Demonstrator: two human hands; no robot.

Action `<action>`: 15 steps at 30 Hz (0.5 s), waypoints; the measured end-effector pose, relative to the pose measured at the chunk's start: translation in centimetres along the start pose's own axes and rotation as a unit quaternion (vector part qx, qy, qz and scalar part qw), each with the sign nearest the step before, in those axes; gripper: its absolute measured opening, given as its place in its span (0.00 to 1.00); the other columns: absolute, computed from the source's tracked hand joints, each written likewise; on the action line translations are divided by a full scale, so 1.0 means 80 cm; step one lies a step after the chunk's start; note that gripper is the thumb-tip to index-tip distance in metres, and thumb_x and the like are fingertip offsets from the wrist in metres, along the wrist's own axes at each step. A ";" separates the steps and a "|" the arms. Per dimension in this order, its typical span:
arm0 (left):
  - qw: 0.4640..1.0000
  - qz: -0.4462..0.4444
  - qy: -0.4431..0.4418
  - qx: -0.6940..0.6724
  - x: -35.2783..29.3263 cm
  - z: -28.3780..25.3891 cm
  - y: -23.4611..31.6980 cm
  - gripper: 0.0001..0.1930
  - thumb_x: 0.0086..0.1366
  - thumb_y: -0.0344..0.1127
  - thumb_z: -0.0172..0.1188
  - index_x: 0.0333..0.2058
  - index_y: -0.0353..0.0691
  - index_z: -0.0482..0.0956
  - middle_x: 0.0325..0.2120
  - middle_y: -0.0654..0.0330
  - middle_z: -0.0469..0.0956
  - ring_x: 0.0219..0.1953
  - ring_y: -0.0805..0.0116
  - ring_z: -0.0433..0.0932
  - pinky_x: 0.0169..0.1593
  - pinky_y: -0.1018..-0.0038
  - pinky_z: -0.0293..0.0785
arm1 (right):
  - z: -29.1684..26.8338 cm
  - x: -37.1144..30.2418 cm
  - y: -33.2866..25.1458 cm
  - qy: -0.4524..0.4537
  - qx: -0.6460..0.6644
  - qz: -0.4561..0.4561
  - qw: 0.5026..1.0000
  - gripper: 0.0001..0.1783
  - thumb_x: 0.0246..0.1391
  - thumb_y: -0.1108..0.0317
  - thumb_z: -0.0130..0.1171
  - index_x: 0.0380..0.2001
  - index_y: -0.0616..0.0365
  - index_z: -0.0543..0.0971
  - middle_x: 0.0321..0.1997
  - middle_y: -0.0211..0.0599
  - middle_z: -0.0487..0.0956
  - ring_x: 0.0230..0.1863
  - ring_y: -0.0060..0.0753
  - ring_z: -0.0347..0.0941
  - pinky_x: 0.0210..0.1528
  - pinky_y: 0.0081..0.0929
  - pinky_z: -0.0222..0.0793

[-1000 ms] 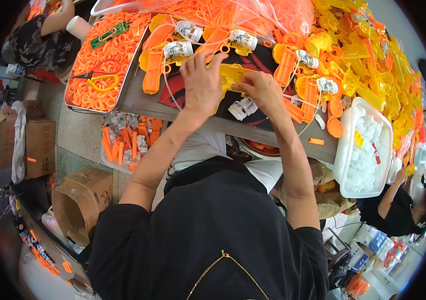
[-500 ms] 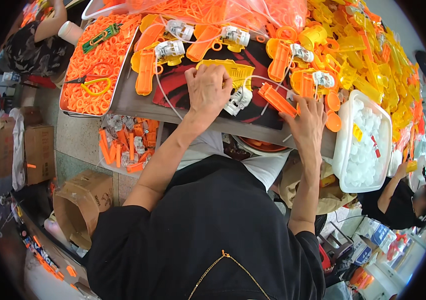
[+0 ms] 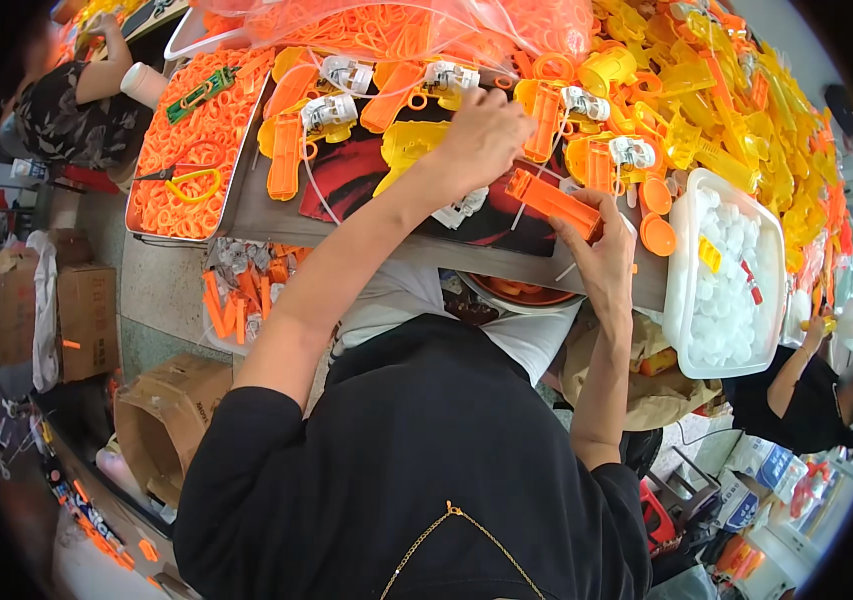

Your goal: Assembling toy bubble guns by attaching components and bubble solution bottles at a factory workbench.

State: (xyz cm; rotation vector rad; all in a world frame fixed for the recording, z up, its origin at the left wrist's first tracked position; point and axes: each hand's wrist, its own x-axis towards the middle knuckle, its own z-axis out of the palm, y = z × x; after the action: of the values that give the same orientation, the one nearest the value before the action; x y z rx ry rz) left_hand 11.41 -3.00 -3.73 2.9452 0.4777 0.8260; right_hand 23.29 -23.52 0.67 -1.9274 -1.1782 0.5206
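Note:
My left hand reaches far across the table over a red and black mat, its fingers curled among yellow and orange plastic parts; what it holds is hidden. A yellow plastic shell lies just left of that hand. My right hand grips a long orange plastic piece near the table's front edge. Small white motor units with wires lie along the far side of the mat.
A metal tray of orange rings sits at the left. A white bin of white pieces stands at the right. A heap of yellow and orange parts fills the back right. Cardboard boxes stand on the floor. Other people work at both sides.
My left hand has moved from the yellow shell farther out and right. My right hand has lifted toward the orange piece and taken hold of it.

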 end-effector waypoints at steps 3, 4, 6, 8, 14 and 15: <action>0.993 0.027 -0.112 0.002 0.011 0.021 -0.002 0.12 0.57 0.35 0.69 0.39 0.45 0.79 0.31 0.63 0.81 0.40 0.60 0.77 0.47 0.64 0.62 | 0.007 -0.006 0.003 0.030 0.033 -0.004 0.999 0.19 0.57 0.69 0.71 0.49 0.62 0.78 0.41 0.34 0.83 0.39 0.21 0.78 0.45 0.23 0.74; 0.992 0.034 -0.122 0.006 0.015 0.023 -0.003 0.15 0.55 0.34 0.71 0.40 0.43 0.78 0.31 0.61 0.81 0.38 0.60 0.76 0.47 0.64 0.61 | 0.013 -0.008 0.007 0.044 0.041 -0.014 0.998 0.20 0.57 0.68 0.71 0.50 0.63 0.78 0.41 0.34 0.83 0.39 0.21 0.78 0.44 0.22 0.74; 0.994 0.036 -0.104 0.003 0.013 0.023 -0.007 0.17 0.54 0.34 0.72 0.41 0.43 0.77 0.31 0.62 0.81 0.38 0.60 0.77 0.47 0.64 0.61 | 0.025 -0.009 0.023 0.075 0.043 -0.051 0.995 0.20 0.58 0.69 0.70 0.51 0.64 0.78 0.39 0.34 0.83 0.38 0.20 0.78 0.43 0.20 0.74; 0.996 0.035 -0.086 0.003 0.012 0.021 -0.008 0.20 0.53 0.34 0.73 0.43 0.43 0.76 0.30 0.62 0.82 0.38 0.60 0.77 0.47 0.63 0.62 | 0.025 -0.009 0.032 0.078 0.044 -0.043 0.995 0.20 0.58 0.70 0.70 0.52 0.64 0.78 0.39 0.33 0.82 0.38 0.20 0.77 0.42 0.20 0.74; 0.992 -0.014 -0.121 0.028 0.008 0.017 0.001 0.22 0.52 0.35 0.74 0.44 0.43 0.74 0.27 0.62 0.82 0.40 0.59 0.78 0.47 0.61 0.63 | 0.029 -0.010 0.025 0.082 0.060 -0.048 0.994 0.18 0.57 0.72 0.69 0.50 0.64 0.79 0.42 0.37 0.82 0.38 0.26 0.79 0.43 0.24 0.74; 0.992 -0.013 -0.120 0.027 0.007 0.020 -0.001 0.22 0.52 0.35 0.74 0.44 0.43 0.74 0.27 0.62 0.82 0.40 0.59 0.78 0.47 0.61 0.63 | 0.029 -0.012 0.025 0.084 0.051 -0.062 0.993 0.18 0.56 0.73 0.69 0.49 0.63 0.79 0.45 0.41 0.82 0.41 0.34 0.81 0.46 0.29 0.75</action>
State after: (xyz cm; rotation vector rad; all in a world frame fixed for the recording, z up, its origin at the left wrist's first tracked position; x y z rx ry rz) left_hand 12.67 -2.74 -4.84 3.0259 0.5271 0.4531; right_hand 22.34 -23.92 -2.38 -1.7623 -1.1331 0.3386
